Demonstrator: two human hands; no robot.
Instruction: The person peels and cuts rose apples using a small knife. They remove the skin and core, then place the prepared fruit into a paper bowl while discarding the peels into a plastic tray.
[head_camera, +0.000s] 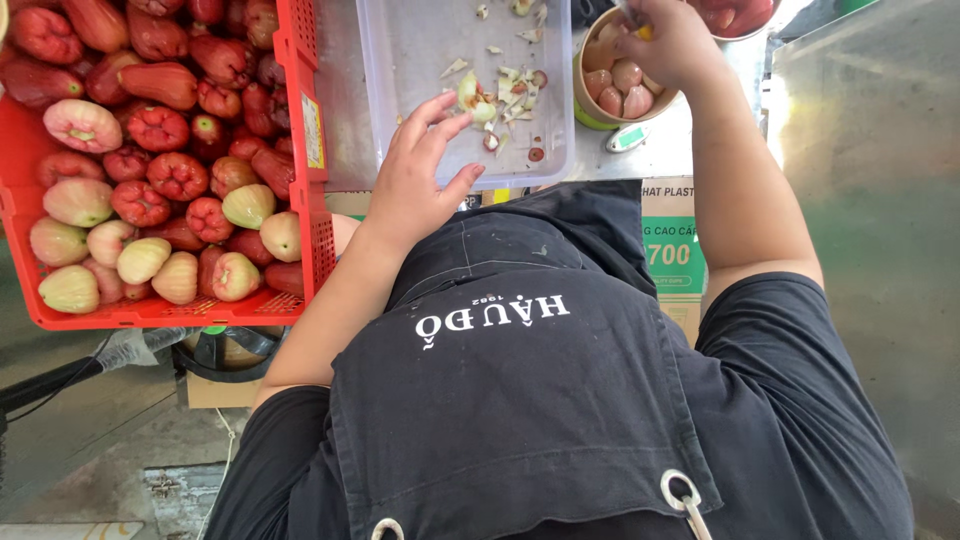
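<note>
My left hand (415, 180) rests with fingers spread on the near rim of a clear plastic tray (400, 60) and holds nothing. Its fingertips lie next to fruit scraps (505, 90) scattered in the tray. My right hand (670, 40) is closed over a round paper bowl (583, 95) holding peeled pinkish fruit pieces (625, 85). It grips a small tool, of which only a yellow bit shows. A red plastic crate (305, 70) at the left is piled with red and pale green wax apples (150, 170).
The tray and bowl stand on a metal worktop (680, 150), beside a small green and white gadget (628, 137). Another bowl of red fruit (735, 15) sits at the top right. A cardboard box (675, 250) lies below the worktop. My black apron fills the lower view.
</note>
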